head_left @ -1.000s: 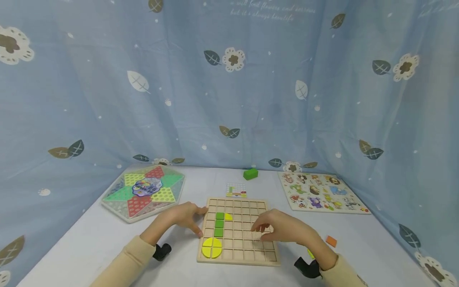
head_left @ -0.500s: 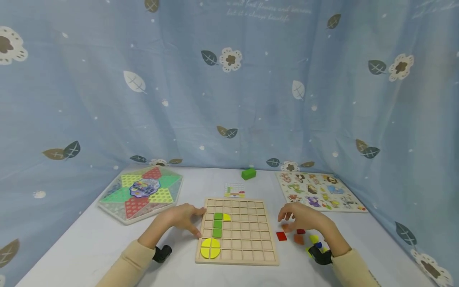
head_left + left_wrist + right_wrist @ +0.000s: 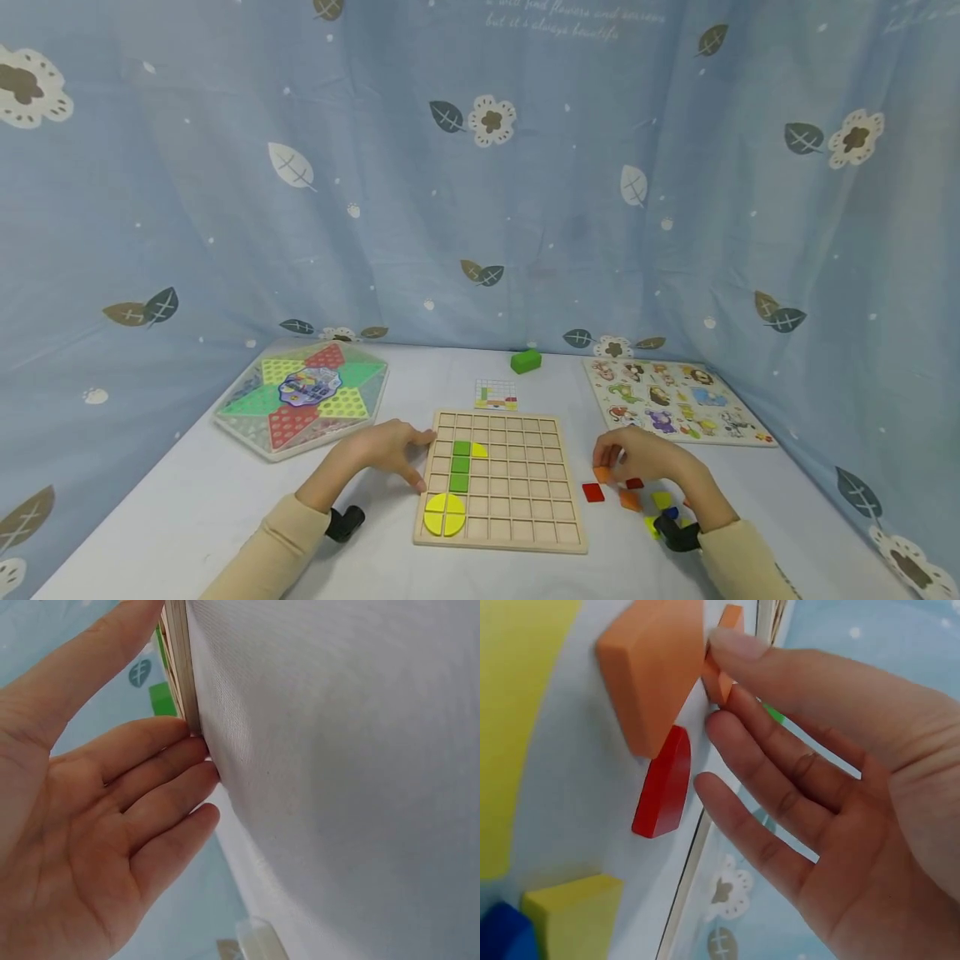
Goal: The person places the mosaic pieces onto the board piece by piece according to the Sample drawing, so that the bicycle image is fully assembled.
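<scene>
My left hand (image 3: pixel 386 450) rests against the left edge of a wooden grid board (image 3: pixel 501 547), thumb and fingers fairly straight and spread along the rim. Several green squares (image 3: pixel 460 463) and yellow quarter-circle pieces (image 3: pixel 444 514) lie in the board's left columns. Right of the board, my right hand (image 3: pixel 647 454) pinches a small orange tile (image 3: pixel 720 684) between thumb and index finger, low over the table. Its other fingers are loosely bent. Close by lie a red tile (image 3: pixel 593 492), another orange tile (image 3: pixel 649 671) and a dark red piece (image 3: pixel 664 787).
Yellow (image 3: pixel 662 500) and blue pieces (image 3: pixel 671 513) lie under my right wrist. Behind the board are a pattern card (image 3: pixel 496 394) and a green block (image 3: pixel 526 361). A hexagonal game box (image 3: pixel 307 400) stands left, an animal puzzle board (image 3: pixel 678 402) right.
My right hand has moved from above the board to the loose pieces at its right, and its thumb and finger have closed on an orange tile. My left hand stays at the board's edge.
</scene>
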The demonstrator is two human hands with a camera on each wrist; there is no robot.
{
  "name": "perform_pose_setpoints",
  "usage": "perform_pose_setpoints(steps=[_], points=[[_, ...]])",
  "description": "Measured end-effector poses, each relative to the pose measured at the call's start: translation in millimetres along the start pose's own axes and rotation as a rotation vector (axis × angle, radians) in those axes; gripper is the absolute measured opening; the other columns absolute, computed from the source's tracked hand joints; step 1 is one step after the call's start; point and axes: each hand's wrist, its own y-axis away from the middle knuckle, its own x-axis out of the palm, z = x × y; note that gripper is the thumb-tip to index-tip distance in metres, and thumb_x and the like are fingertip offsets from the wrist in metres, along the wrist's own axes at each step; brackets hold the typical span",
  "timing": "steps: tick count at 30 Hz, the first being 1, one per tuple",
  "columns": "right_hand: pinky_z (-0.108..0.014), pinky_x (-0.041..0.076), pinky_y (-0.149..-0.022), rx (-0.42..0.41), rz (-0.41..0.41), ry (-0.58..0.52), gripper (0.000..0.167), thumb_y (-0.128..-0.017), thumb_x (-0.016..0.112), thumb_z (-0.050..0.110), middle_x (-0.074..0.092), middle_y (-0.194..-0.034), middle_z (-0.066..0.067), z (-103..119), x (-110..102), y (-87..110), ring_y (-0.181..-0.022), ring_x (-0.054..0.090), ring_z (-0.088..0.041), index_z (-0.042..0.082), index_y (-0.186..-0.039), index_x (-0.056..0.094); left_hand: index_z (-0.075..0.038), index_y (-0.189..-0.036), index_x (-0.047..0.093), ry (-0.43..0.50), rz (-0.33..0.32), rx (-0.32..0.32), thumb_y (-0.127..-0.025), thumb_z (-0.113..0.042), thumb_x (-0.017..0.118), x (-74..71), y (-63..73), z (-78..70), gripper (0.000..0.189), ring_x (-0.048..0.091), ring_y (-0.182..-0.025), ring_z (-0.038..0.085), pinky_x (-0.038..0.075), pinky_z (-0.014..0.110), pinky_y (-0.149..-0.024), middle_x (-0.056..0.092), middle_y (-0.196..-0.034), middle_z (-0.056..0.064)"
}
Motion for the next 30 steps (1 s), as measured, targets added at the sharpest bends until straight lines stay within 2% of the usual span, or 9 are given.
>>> perform_pose_setpoints(steps=[8, 16, 24, 30], points=[[-0.026, 0.051, -0.063, -0.026, -0.029, 0.020, 0.016, -0.080, 0.076, 0.006, 0.063, -0.084, 0.004, -3.9, 0.5, -0.8, -0.075, 0.056, -0.012, 0.015, -0.091, 0.068, -0.011, -0.139, 0.053, 0.005, -0.005, -0.005, -0.067, -0.038, 0.088, 0.2, -1.4, 1.2, 0.085, 0.044, -0.131, 0.029, 0.040, 0.046, -0.102, 0.052, -0.140, 0.013], [-0.028, 0.053, -0.068, -0.118, -0.076, 0.039, 0.013, -0.084, 0.074, 0.009, 0.065, -0.085, 0.007, 5.1, -1.0, -4.2, -0.078, 0.060, -0.008, 0.014, -0.094, 0.069, -0.012, -0.139, 0.053, 0.002, -0.007, -0.017, -0.066, -0.038, 0.088, -0.4, 0.1, -0.5, 0.085, 0.044, -0.131, 0.030, 0.039, 0.048, -0.103, 0.052, -0.140, 0.013], [-0.030, 0.054, -0.069, -0.158, -0.214, 0.069, 0.017, -0.084, 0.076, 0.015, 0.065, -0.087, 0.004, 45.2, 9.0, -14.0, -0.078, 0.060, -0.011, 0.010, -0.098, 0.068, -0.013, -0.139, 0.053, -0.009, -0.010, -0.034, -0.066, -0.039, 0.088, -1.2, 1.7, -0.2, 0.085, 0.045, -0.130, 0.030, 0.040, 0.047, -0.102, 0.052, -0.139, 0.013], [-0.032, 0.053, -0.070, -0.214, -0.249, 0.039, 0.018, -0.084, 0.076, 0.015, 0.065, -0.090, 0.007, 81.6, 30.8, -20.7, -0.082, 0.062, -0.014, 0.013, -0.101, 0.069, -0.009, -0.138, 0.054, 0.009, -0.017, 0.005, -0.066, -0.038, 0.088, 0.9, 1.5, 0.8, 0.085, 0.045, -0.130, 0.032, 0.040, 0.047, -0.102, 0.052, -0.140, 0.014]])
